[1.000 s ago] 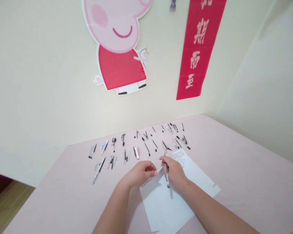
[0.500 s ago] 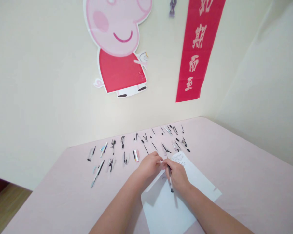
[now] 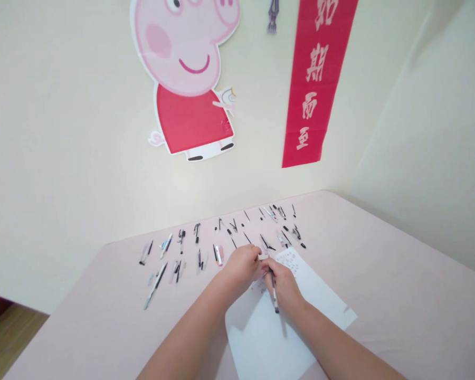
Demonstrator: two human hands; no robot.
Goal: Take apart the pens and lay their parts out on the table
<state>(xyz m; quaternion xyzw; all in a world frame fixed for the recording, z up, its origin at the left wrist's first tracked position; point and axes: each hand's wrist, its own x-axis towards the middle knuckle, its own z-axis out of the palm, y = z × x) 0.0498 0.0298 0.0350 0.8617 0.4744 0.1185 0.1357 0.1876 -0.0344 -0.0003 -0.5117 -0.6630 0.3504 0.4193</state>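
Observation:
My right hand (image 3: 285, 285) is closed around a pen (image 3: 274, 298) with a clear barrel and a dark end pointing back toward me. The pen's front end is hidden among my fingers. My left hand (image 3: 243, 263) meets the right one at the fingertips, its fingers bent in a pinch; what lies between them is too small to make out. Both hands are over a white sheet of paper (image 3: 269, 338), which carries small dark marks near its far end. The left hand covers part of the sheet's left edge.
Pen parts lie in two rows across the pink tabletop (image 3: 380, 274), among them a white pen (image 3: 156, 285), a pink-and-white piece (image 3: 218, 254) and black caps (image 3: 303, 245). Behind the table, the wall bears a pig cutout (image 3: 193, 121) and a red banner (image 3: 316, 95).
The view has shifted slightly. Both hands stay together over the paper, with the pen still in the right hand; only small finger movement shows.

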